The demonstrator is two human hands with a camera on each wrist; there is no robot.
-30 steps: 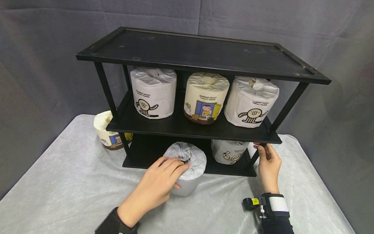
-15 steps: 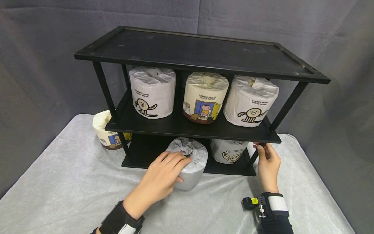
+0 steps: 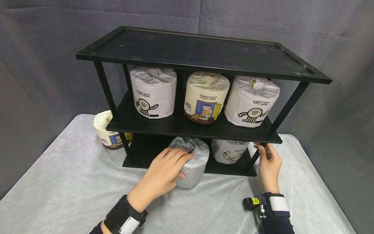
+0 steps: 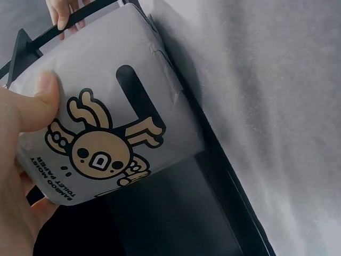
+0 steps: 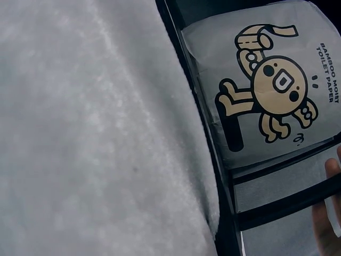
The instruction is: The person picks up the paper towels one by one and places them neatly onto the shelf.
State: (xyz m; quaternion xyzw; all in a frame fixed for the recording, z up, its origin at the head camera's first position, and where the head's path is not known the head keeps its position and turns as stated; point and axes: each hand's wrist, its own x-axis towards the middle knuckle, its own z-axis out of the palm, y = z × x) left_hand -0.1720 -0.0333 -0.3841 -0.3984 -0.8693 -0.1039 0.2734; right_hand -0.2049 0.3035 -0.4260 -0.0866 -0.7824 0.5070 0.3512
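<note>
My left hand point(image 3: 165, 169) grips a white-wrapped toilet paper roll point(image 3: 194, 170) from its left and top, at the front of the rack's bottom shelf point(image 3: 146, 151). The left wrist view shows my thumb point(image 4: 45, 98) on the roll's printed side, with a cartoon bird figure; the other fingers are partly hidden beyond it. My right hand point(image 3: 268, 165) holds the front right post point(image 3: 255, 158) of the black rack, just under the middle shelf. Beside that post stands another white roll point(image 3: 229, 152) on the bottom shelf, its print facing the right wrist camera.
On the middle shelf point(image 3: 175, 127) stand a white roll point(image 3: 153, 94), a cream roll point(image 3: 205, 97) and a second white roll point(image 3: 251, 102). Another cream roll point(image 3: 106, 131) sits on the grey cloth point(image 3: 58, 182), left of the rack. The top board point(image 3: 193, 53) overhangs these shelves.
My left hand has carried the gripped roll slightly back and to the right, toward the bottom shelf. The right hand stays on the post.
</note>
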